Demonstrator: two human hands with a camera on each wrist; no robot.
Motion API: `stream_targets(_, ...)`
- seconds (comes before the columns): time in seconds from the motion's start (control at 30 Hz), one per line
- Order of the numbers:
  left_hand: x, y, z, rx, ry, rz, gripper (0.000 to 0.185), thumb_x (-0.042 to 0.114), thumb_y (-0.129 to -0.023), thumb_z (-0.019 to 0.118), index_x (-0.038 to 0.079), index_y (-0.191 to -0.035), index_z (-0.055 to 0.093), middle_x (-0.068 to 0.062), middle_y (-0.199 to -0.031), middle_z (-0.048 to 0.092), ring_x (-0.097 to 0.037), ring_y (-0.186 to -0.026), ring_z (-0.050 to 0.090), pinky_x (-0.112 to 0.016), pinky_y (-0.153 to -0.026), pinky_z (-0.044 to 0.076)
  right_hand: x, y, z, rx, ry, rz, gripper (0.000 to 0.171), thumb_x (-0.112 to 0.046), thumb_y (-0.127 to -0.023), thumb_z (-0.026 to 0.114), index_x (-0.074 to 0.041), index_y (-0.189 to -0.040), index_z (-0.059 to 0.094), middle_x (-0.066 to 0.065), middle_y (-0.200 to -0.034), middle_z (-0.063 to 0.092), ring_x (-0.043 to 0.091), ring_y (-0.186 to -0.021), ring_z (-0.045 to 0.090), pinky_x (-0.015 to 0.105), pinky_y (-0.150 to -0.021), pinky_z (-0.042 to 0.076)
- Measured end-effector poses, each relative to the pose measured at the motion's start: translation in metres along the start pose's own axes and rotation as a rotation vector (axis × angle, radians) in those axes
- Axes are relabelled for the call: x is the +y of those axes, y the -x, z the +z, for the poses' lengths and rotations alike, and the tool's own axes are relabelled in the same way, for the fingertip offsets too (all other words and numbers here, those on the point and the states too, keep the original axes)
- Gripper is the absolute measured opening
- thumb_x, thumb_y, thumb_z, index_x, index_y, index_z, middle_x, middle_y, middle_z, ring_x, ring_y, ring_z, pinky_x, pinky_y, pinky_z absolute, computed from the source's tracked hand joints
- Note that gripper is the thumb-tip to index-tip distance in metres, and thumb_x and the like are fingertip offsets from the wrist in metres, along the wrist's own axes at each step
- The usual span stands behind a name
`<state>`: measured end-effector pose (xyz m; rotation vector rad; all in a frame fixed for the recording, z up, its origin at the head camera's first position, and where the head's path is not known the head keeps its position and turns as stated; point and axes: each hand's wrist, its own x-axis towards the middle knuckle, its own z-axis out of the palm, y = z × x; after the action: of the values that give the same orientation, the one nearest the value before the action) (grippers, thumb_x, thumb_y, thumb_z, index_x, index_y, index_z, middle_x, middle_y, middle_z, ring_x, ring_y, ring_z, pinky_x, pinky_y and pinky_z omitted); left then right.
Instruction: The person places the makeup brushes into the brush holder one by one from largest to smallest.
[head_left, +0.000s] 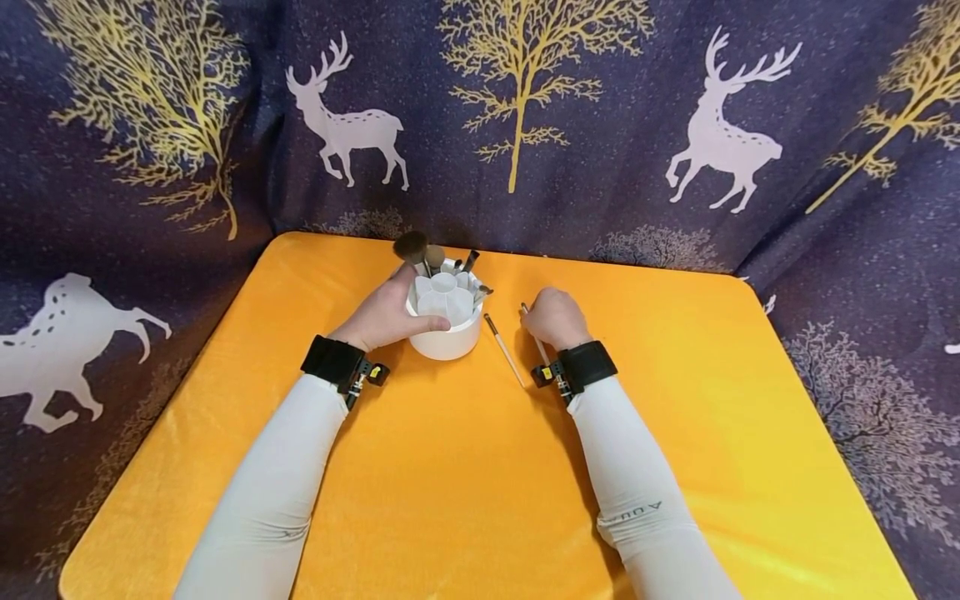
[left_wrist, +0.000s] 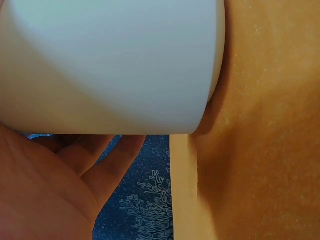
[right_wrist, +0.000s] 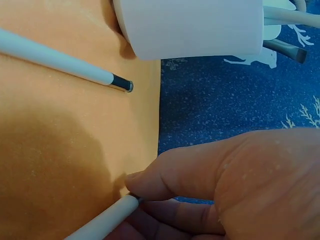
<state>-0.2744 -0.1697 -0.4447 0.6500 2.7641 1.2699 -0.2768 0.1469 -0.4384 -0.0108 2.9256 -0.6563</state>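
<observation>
A round white brush holder [head_left: 444, 343] with petal-shaped compartments stands on the table, several makeup brushes upright in it. My left hand [head_left: 384, 310] grips its left side, thumb across the front of the rim. In the left wrist view, the holder's smooth wall [left_wrist: 125, 65] fills the upper part, with the fingers behind it. To the right, my right hand [head_left: 557, 318] pinches a thin white-handled makeup brush [right_wrist: 105, 218] near its dark end, between thumb and fingers. Another white-handled makeup brush [right_wrist: 65, 61] lies on the table between the holder and my right hand.
An orange cloth covers the table [head_left: 450, 483], whose back edge runs close behind the holder. Beyond it hangs a dark blue curtain [head_left: 592, 167] printed with white deer and yellow trees. A large fluffy brush head [head_left: 410, 247] sticks up at the holder's back left.
</observation>
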Motion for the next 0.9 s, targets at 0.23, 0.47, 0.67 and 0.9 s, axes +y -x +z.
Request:
stream_targets(0.23, -0.0011, -0.0014, 0.0002, 0.0, -0.009, 0.009, 0.128, 0.058, -0.083, 0.097, 0.02, -0.177, 0.019, -0.016, -0.173, 0.039, -0.037, -0.15, 0.05, -0.057, -0.126, 0.041, -0.0001, 0.0012, -0.0006, 0.078, -0.023, -0.061, 0.049, -0.023, -0.102, 0.077, -0.015, -0.058, 0.057, -0.003, -0.055, 0.04, 0.02, -0.052, 0.045, 0.034, -0.053, 0.035)
stream_targets(0.47, -0.003, -0.0023, 0.0002, 0.002, -0.009, 0.011, 0.128, 0.057, -0.083, 0.097, 0.021, -0.177, 0.018, -0.016, -0.173, 0.039, -0.037, -0.149, 0.051, -0.056, -0.125, 0.042, -0.0024, 0.0037, -0.0006, 0.201, -0.07, -0.124, 0.037, -0.016, -0.098, 0.075, -0.013, -0.064, 0.06, -0.001, -0.058, 0.042, 0.022, -0.054, 0.043, 0.035, -0.055, 0.03)
stream_targets(0.67, -0.0013, -0.0019, -0.0004, 0.0, -0.009, 0.012, 0.127, 0.056, -0.084, 0.097, 0.021, -0.177, 0.019, -0.016, -0.174, 0.038, -0.037, -0.151, 0.05, -0.056, -0.126, 0.041, -0.0048, 0.0032, -0.0006, 0.292, -0.091, -0.133, 0.011, -0.017, -0.1, 0.073, -0.007, -0.097, 0.076, 0.009, -0.083, 0.071, 0.028, -0.073, 0.063, 0.041, -0.067, 0.051)
stream_targets(0.9, 0.0012, -0.0011, -0.0004, 0.0, 0.008, -0.002, 0.125, 0.054, -0.083, 0.098, 0.019, -0.176, 0.022, -0.015, -0.172, 0.039, -0.036, -0.149, 0.051, -0.056, -0.126, 0.041, -0.0083, 0.0044, -0.0042, 0.375, -0.159, -0.177, 0.016, -0.016, -0.103, 0.072, -0.002, -0.111, 0.077, 0.015, -0.093, 0.076, 0.031, -0.075, 0.067, 0.046, -0.067, 0.054)
